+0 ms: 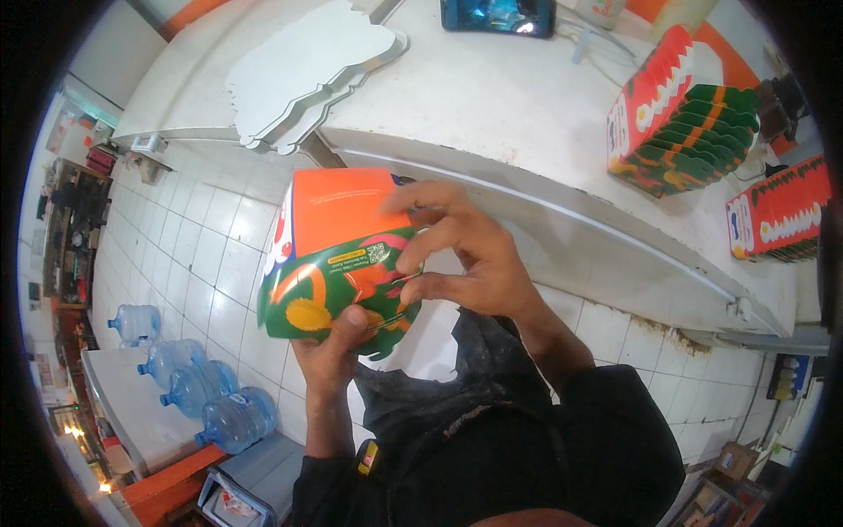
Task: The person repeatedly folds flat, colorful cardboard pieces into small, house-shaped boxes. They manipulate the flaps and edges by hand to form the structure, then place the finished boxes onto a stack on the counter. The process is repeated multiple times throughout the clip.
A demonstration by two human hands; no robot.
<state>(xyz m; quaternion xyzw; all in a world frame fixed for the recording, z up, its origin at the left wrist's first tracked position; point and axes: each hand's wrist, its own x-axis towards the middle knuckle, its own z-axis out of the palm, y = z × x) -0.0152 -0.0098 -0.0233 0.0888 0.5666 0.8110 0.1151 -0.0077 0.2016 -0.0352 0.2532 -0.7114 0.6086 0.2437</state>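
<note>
A printed cardboard food box (338,233), orange on its bottom panel and green with coloured drawings on its side, is held up in front of my body. My left hand (332,356) grips its lower edge, with the thumb on the green side and the other fingers hidden behind. My right hand (465,255) is at the box's right edge, its thumb and index finger pinching there while the other fingers are curled and slightly blurred. What lies inside the box cannot be seen.
Ahead stands a white chest freezer (492,88) bearing a pile of flat white box blanks (307,66) and a phone (498,16). Nested folded boxes (685,132) and another such stack (780,212) stand at the right. Several blue water jugs (198,386) are at the left.
</note>
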